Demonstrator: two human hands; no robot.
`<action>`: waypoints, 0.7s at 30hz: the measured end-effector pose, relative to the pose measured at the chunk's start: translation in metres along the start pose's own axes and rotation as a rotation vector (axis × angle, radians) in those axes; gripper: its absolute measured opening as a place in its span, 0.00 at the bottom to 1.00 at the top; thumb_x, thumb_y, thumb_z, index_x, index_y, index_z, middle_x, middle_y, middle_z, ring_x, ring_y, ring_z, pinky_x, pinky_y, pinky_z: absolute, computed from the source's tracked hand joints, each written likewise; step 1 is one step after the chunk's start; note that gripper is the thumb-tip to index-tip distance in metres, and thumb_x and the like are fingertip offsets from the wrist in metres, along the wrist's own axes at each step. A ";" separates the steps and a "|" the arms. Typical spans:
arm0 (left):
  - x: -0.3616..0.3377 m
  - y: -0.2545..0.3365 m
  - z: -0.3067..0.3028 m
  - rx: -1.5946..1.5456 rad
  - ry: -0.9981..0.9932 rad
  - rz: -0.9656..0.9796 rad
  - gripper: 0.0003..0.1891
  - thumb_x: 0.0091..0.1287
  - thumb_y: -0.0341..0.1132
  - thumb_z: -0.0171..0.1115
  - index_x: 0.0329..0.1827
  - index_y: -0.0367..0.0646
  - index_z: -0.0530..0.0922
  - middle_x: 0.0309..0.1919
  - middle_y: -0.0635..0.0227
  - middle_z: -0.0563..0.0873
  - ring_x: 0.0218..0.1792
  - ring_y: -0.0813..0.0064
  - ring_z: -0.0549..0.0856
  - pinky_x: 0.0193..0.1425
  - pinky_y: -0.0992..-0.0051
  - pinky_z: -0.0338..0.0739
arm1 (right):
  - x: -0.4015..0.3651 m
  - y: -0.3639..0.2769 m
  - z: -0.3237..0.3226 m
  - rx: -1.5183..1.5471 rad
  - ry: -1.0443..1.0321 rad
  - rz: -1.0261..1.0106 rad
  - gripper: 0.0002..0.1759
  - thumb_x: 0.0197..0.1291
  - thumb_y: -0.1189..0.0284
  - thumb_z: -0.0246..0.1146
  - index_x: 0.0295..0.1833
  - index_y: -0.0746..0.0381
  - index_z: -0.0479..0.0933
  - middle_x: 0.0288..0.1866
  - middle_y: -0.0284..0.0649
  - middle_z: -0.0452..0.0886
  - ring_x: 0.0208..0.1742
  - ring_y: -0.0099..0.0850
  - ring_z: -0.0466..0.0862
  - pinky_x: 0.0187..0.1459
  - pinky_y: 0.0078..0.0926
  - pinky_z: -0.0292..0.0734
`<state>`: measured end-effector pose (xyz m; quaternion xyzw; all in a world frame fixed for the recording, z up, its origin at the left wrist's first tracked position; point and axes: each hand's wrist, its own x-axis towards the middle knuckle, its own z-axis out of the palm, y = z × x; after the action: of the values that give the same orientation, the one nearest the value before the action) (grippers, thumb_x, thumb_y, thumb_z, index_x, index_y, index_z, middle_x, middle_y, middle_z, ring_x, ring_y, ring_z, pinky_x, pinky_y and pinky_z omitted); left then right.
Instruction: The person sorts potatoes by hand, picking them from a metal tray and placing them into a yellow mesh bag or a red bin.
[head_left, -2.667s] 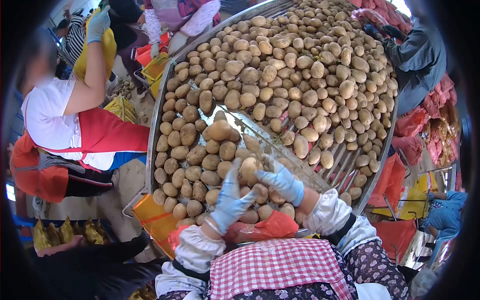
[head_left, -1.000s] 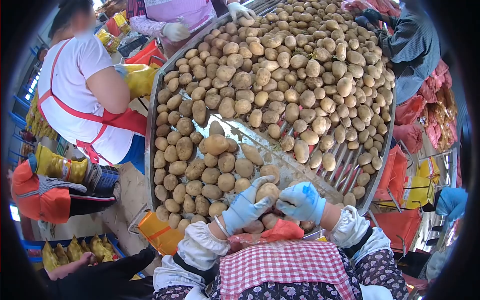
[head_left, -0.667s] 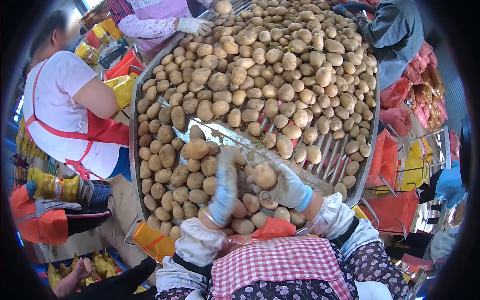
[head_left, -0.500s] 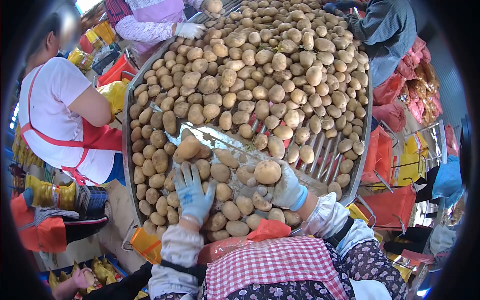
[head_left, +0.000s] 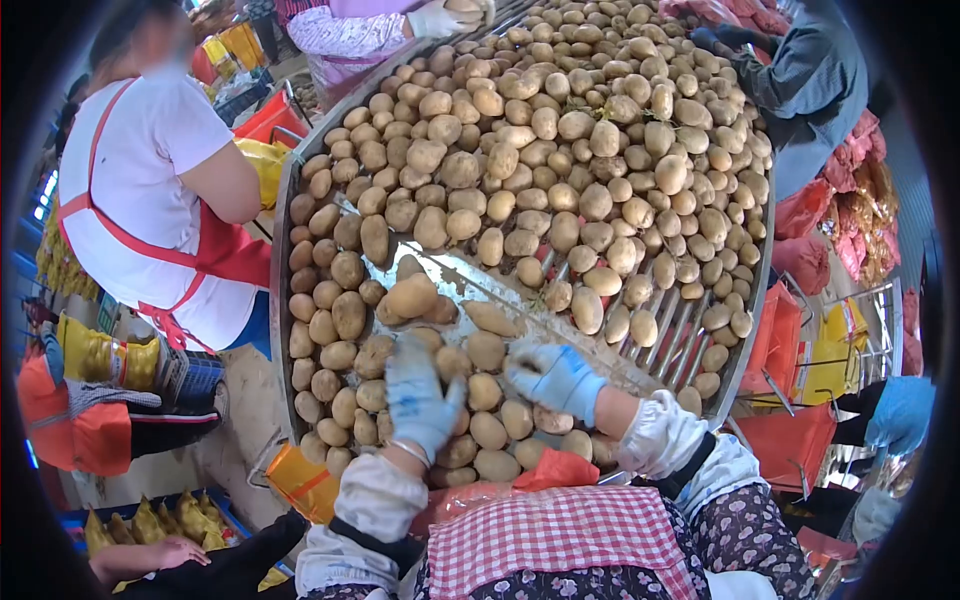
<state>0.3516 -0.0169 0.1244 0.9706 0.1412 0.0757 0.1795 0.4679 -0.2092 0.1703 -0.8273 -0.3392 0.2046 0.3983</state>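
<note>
Both my hands wear pale blue and white work gloves. My left hand [head_left: 422, 400], slightly blurred, lies over potatoes [head_left: 487, 430] at the near side of the sorting table, with its fingers stretched and its thumb apart. Close to its right, my right hand [head_left: 557, 382] hovers at the potatoes with curled fingers; whatever they hold, if anything, is hidden. Beyond the left hand, a larger potato [head_left: 411, 296] rests on others near a wet, shiny patch of metal [head_left: 440, 268].
A metal rim [head_left: 283, 330] borders the potato-heaped table, and rollers [head_left: 652, 345] show on the right. A person in a white shirt [head_left: 150, 180] stands left; other workers' sleeves [head_left: 345, 35] are at the far side. Red bags [head_left: 790, 440] hang on the right.
The large potato in my right hand is out of sight, and that hand's fingers have curled. My left hand has shifted over the potatoes. The view has moved slightly.
</note>
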 end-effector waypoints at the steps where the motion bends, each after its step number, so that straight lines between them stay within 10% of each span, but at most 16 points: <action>1: -0.012 0.002 0.002 0.080 0.050 0.137 0.30 0.66 0.42 0.56 0.66 0.32 0.66 0.67 0.44 0.68 0.68 0.49 0.67 0.73 0.52 0.55 | 0.010 -0.005 -0.018 -0.004 -0.060 0.187 0.15 0.60 0.60 0.61 0.44 0.59 0.81 0.41 0.50 0.82 0.46 0.47 0.83 0.50 0.37 0.77; 6: 0.011 -0.009 -0.008 -0.078 0.149 0.076 0.25 0.65 0.47 0.56 0.60 0.40 0.74 0.54 0.48 0.80 0.51 0.51 0.80 0.56 0.55 0.72 | 0.089 0.031 -0.052 -0.618 0.297 0.087 0.22 0.62 0.59 0.60 0.57 0.58 0.76 0.47 0.44 0.84 0.48 0.46 0.84 0.51 0.42 0.77; 8: 0.038 -0.012 -0.009 0.129 -0.184 -0.077 0.24 0.63 0.49 0.57 0.56 0.40 0.75 0.51 0.49 0.81 0.51 0.52 0.81 0.55 0.56 0.73 | 0.115 0.009 -0.059 -0.823 -0.195 0.445 0.19 0.62 0.63 0.60 0.56 0.58 0.77 0.50 0.43 0.84 0.52 0.42 0.84 0.51 0.43 0.77; 11: 0.075 0.002 -0.008 0.074 -0.421 -0.176 0.22 0.62 0.50 0.58 0.50 0.42 0.77 0.49 0.53 0.82 0.48 0.54 0.82 0.52 0.56 0.75 | 0.135 0.015 -0.041 -1.008 -0.314 0.462 0.18 0.60 0.64 0.61 0.55 0.56 0.78 0.52 0.44 0.84 0.53 0.39 0.84 0.51 0.43 0.78; 16: 0.071 -0.015 -0.024 -0.222 -0.076 0.091 0.17 0.58 0.41 0.61 0.49 0.45 0.77 0.48 0.54 0.81 0.45 0.54 0.82 0.48 0.58 0.77 | 0.126 0.012 -0.062 -0.985 -0.335 0.396 0.19 0.58 0.65 0.60 0.56 0.54 0.78 0.50 0.43 0.85 0.50 0.40 0.85 0.49 0.43 0.79; 18: 0.100 -0.034 -0.039 -0.087 0.487 0.035 0.20 0.56 0.35 0.61 0.53 0.47 0.77 0.49 0.56 0.81 0.44 0.52 0.82 0.48 0.59 0.78 | 0.119 0.018 -0.069 -0.925 -0.383 0.282 0.22 0.58 0.66 0.59 0.60 0.53 0.75 0.50 0.42 0.84 0.51 0.42 0.85 0.50 0.42 0.79; 21: 0.097 -0.051 -0.041 -0.121 0.144 0.030 0.24 0.55 0.33 0.60 0.58 0.51 0.76 0.51 0.57 0.80 0.44 0.51 0.81 0.48 0.59 0.78 | 0.107 0.031 -0.079 -0.640 -0.310 0.207 0.27 0.57 0.67 0.62 0.64 0.53 0.71 0.53 0.44 0.83 0.54 0.43 0.83 0.54 0.39 0.77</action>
<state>0.4232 0.0717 0.1525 0.9520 0.1344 0.1562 0.2262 0.6016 -0.1870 0.1860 -0.8991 -0.3570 0.2500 0.0405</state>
